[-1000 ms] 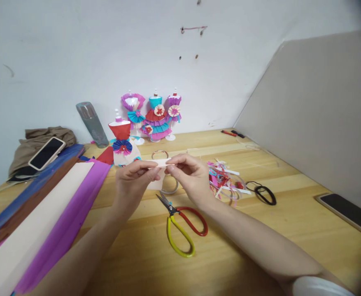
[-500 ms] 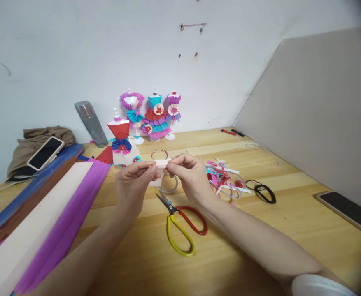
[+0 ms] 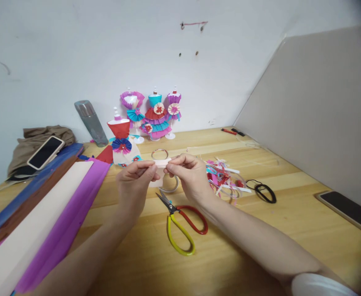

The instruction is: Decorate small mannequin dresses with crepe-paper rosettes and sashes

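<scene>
Between the fingertips of both hands is a small cream paper strip point(image 3: 160, 163), its lower part hanging down. My left hand point(image 3: 136, 176) pinches its left end, and my right hand point(image 3: 189, 172) pinches the right end. Just below them on the table lie scissors point(image 3: 174, 211) with one yellow and one red handle, blades slightly apart. A tape roll point(image 3: 171, 190) sits partly hidden behind the hands, and another ring-shaped roll point(image 3: 159, 151) is beyond them. Near my left hand stands a small dress form point(image 3: 119, 130) with a red top and blue rosette.
Several decorated dress forms point(image 3: 158, 115) stand at the wall beside a bottle point(image 3: 91, 123). Long crepe sheets point(image 3: 41, 209), a phone point(image 3: 46, 153) and brown cloth point(image 3: 57, 133) lie left. Paper scraps point(image 3: 225, 176), a black cord point(image 3: 265, 192) and another phone point(image 3: 347, 209) are right.
The hands stay nearly in place, both still pinching the cream paper. Its hanging part has shifted slightly.
</scene>
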Demonstrator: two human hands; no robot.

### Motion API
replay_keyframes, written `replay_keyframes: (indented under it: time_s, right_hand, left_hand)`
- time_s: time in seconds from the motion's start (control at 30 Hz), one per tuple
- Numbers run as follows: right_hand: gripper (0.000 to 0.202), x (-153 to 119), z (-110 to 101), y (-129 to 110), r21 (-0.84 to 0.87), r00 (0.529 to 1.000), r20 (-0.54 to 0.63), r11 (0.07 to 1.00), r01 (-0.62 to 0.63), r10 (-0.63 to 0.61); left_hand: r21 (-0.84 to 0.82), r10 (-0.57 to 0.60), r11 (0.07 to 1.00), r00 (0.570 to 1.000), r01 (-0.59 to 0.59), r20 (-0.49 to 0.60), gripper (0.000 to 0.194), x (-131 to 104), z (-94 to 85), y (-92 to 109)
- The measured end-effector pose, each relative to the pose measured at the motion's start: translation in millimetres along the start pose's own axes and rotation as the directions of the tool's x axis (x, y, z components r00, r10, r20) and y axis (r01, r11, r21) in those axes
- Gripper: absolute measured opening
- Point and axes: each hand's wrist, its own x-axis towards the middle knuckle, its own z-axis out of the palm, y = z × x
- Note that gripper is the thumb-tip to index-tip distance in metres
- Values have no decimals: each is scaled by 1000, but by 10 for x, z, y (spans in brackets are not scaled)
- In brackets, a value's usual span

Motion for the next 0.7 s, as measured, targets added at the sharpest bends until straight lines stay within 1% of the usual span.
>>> replay_keyframes:
  time_s: [0.17, 0.3, 0.37, 0.47, 0.53, 0.63, 0.7]
  right_hand:
    - [14, 3, -6, 9, -26, 1000, 5, 999, 27, -27]
    - [14, -7, -3, -5, -71, 998, 4, 996, 59, -59]
    - [13, -9, -9, -7, -103, 996, 12, 991, 87, -86]
    - [8, -6, -34, 2, -168, 984, 51, 970, 178, -171]
    - [6, -4, -55, 13, -240, 962, 99, 932, 272, -255]
    - [14, -7, -80, 28, -341, 916, 177, 851, 399, -359]
    - [17, -9, -87, 32, -381, 897, 205, 812, 443, -392]
  left_hand:
    - [23, 40, 999, 999, -40, -2, 8, 3, -6, -24]
    - [64, 77, 995, 997, -76, -8, 18, -4, -14, -18]
    - [108, 124, 986, 992, -123, -2, 19, -5, -26, -21]
    - [198, 218, 955, 975, -220, 33, 17, -1, -55, -42]
    - [259, 267, 926, 962, -274, 61, 16, 6, -76, -60]
    - [346, 313, 880, 945, -325, 92, 14, 21, -101, -72]
    - [401, 342, 842, 932, -360, 118, 13, 32, -113, -69]
